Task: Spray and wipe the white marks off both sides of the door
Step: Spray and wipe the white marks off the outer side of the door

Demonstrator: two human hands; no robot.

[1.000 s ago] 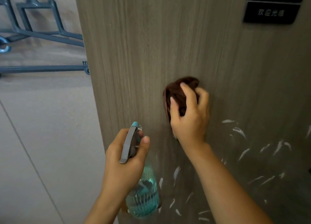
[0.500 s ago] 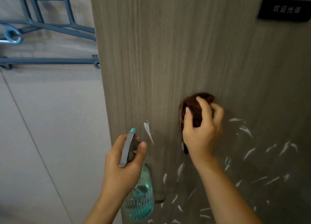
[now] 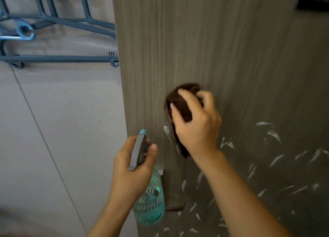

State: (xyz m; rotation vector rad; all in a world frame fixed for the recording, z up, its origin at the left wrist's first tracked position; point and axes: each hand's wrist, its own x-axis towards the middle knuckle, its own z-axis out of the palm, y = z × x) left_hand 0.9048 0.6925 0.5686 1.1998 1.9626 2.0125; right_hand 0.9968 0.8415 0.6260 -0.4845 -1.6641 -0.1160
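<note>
Door: wood-grain laminate look, grey-brown, matt, fine vertical streaks; white marks chalky, dull, smeared across its lower right part. Cloth: dark brown, soft, fuzzy like microfibre, bunched. Spray bottle: clear teal plastic w/ ribbed body, slightly glossy; trigger head matt grey plastic, teal nozzle tip. Hangers at left: blue-grey plastic, smooth, low sheen. Wall behind: beige, smooth, matt panels w/ thin seams.

A home-like interior, judging by the wood-grain door, beige tiled wall and blue clothes hangers hanging there.
</note>
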